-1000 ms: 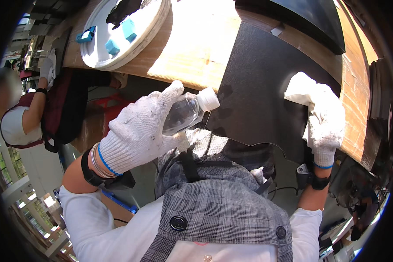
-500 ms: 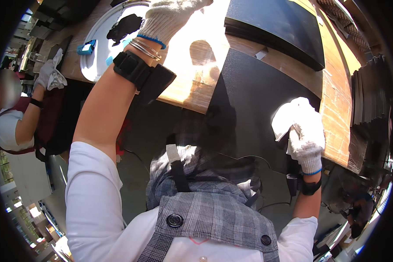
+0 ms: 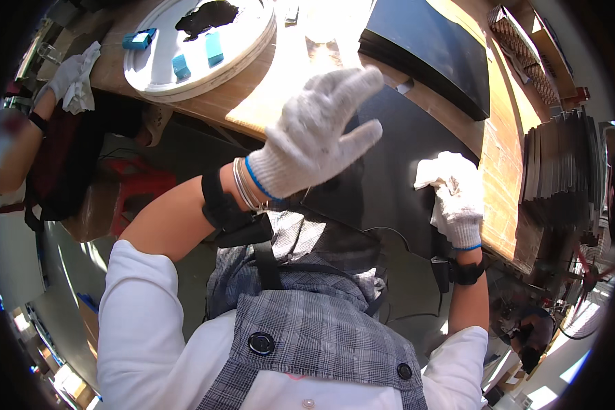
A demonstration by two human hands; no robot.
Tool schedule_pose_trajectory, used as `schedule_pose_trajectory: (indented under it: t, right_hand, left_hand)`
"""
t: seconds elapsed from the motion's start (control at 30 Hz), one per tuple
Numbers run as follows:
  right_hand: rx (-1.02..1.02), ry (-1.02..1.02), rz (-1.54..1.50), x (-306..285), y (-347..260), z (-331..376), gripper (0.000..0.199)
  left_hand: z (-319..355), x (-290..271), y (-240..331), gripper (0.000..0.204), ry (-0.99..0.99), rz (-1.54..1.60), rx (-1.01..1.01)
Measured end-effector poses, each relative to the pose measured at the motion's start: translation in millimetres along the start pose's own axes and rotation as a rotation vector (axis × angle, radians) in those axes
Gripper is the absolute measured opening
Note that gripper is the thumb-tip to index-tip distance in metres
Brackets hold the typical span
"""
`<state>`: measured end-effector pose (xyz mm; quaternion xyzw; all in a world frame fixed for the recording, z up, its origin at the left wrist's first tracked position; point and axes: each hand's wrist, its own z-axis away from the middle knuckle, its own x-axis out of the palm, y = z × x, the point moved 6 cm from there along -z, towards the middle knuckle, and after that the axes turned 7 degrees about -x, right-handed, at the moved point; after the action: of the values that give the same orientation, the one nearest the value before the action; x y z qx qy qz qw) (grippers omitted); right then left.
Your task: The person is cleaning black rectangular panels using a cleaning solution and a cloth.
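My left hand (image 3: 314,133), in a white knit glove with a blue cuff edge, hovers over the left part of a flat black panel (image 3: 403,164). Its fingers are stretched and the thumb stands apart, with nothing in them. My right hand (image 3: 461,212), gloved alike, is closed on a crumpled white cloth (image 3: 428,171) at the panel's right side. The panel lies partly on the wooden table, its near end reaching over the front edge. Behind it is a stack of black panels (image 3: 430,55), with a small shiny piece (image 3: 404,86) between the two.
A round white lid-like disc (image 3: 154,78) at the far left bears a black smear and small blue blocks (image 3: 214,49). Many dark thin sheets (image 3: 560,160) stand at right, near a cardboard box (image 3: 547,48). A co-worker's gloved hand (image 3: 65,75) holds a cloth at left. A red stool (image 3: 133,188) stands below.
My left hand has come back from the far side of the table to above the black panel, fingers now spread. My right hand stays on the cloth, only slightly shifted in view.
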<state>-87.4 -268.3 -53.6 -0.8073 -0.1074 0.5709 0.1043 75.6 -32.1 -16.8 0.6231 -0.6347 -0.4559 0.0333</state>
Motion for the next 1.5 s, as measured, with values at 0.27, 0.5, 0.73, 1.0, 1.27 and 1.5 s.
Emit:
schedule_pose_trajectory:
  t: [0.27, 0.5, 0.73, 1.0, 1.27, 1.5]
  right_hand:
    - [-0.172, -0.221, -0.071, 36.4, -9.9, -76.0, 0.032]
    - [-0.2, -0.461, 0.031, 71.9, -146.3, -89.7, 0.028]
    - [0.079, -0.465, -0.111, 87.0, -80.4, -132.5, 0.02]
    - [-0.355, -0.393, 0.058, 70.9, -155.0, -119.3, 0.027]
    - [-0.542, -0.554, -0.043, 71.7, -208.2, -89.8, 0.029]
    - [-0.34, -0.537, 0.101, 71.6, -152.3, -122.6, 0.017]
  left_hand:
    - [109.3, 111.6, 89.7, 0.045, -0.38, -0.159, 0.415]
    - [124.3, 148.1, 60.9, 0.037, -0.164, 0.302, -0.26]
    - [105.7, 171.7, 94.1, 0.057, -0.139, -0.124, 0.036]
    - [110.5, 138.5, 78.3, 0.051, -1.047, 0.407, -0.575]
    - [108.4, 125.8, 68.2, 0.047, -1.017, 0.44, -0.601]
    - [107.9, 144.6, 85.8, 0.047, -1.046, 0.143, -0.206]
